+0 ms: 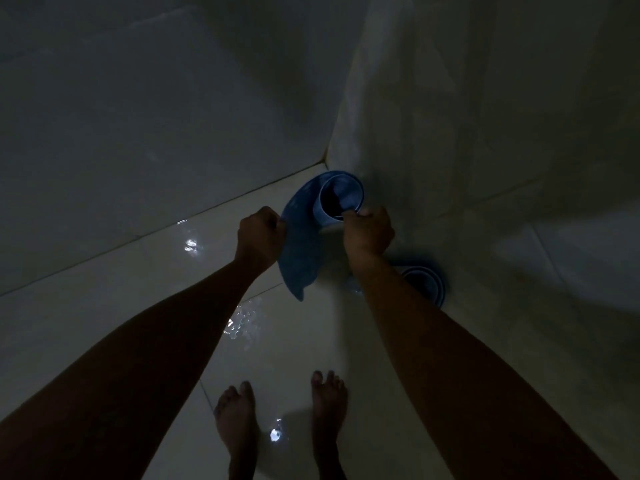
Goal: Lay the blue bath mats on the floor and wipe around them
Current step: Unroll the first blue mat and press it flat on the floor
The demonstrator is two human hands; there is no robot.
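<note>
Blue bath mat (302,251) half-unrolled, L hand (260,233) & R hand (367,230) fingers clamped on its edges; 2nd rolled mat (427,284) on wet tiled floor (104,306) by wall (450,133).

Pale tiled walls (173,133) are closing off the corner ahead; a second rolled blue mat (427,284) is standing against the right wall, while glossy wet floor tiles (86,323) are lying open leftward.

No readable text, labels, brands, numbers or signs anywhere, dim bathroom view, all surfaces plain and unmarked
</note>
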